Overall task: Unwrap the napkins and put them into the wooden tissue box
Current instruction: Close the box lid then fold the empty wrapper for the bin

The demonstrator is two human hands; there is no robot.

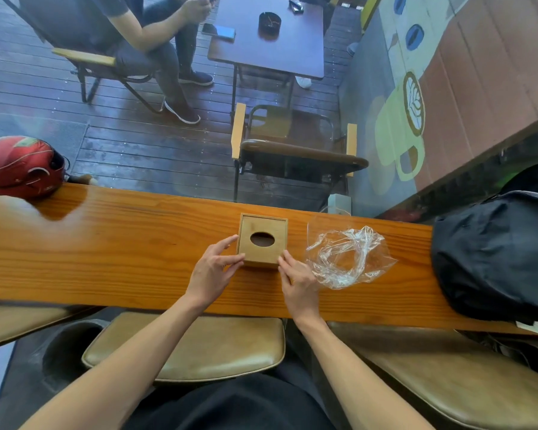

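Tissue box point(263, 240); both hands gripping

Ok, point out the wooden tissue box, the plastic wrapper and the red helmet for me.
wooden tissue box point(263, 226): head view, on its top panel above the oval opening.
plastic wrapper point(348, 259): head view, on the crumpled middle.
red helmet point(19, 166): head view, on its shell.

Counter point(121, 243), centre of frame: varnished wood, glossy, visible grain. Tissue box point(261, 226): pale wood, matt, smooth. Wrapper point(348, 259), right of box: clear thin plastic, crinkled, shiny. Bag point(491, 259), right edge: black cloth, matt. Helmet point(22, 166), left edge: red, glossy shell.
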